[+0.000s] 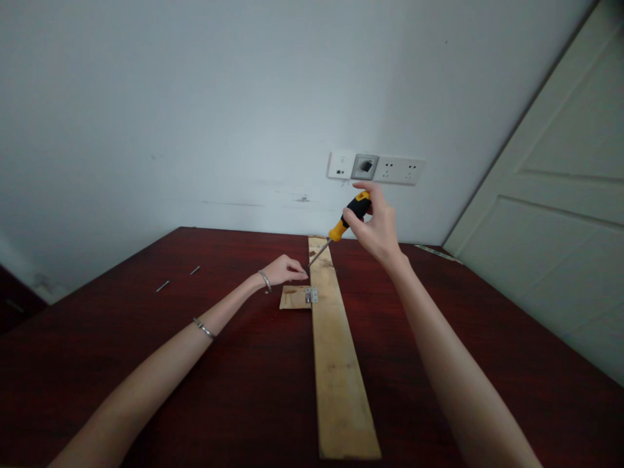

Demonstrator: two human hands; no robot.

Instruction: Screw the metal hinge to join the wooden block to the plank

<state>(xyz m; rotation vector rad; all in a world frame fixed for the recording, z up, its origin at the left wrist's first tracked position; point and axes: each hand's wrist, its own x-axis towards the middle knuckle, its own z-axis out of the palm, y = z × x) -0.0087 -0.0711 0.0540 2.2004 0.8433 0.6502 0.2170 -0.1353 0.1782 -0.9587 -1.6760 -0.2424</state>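
My right hand (379, 224) grips the black and yellow handle of a screwdriver (358, 207), its shaft slanting down to the left. The screwdriver's tip is close to the fingertips of my left hand (285, 270), which are pinched together near the left edge of a long wooden board (336, 351). Whatever the left fingers hold is too small to make out. Just nearer to me, a metal hinge (312, 295) spans the board and a small wooden piece (293, 298) at its left side.
Two screws (162, 286) lie apart on the dark red tabletop (219, 390), at the left. Behind the table a white wall carries sockets (400, 170). A pale panelled door (560, 214) stands at the right. A thin strip (439, 253) lies near the far right edge.
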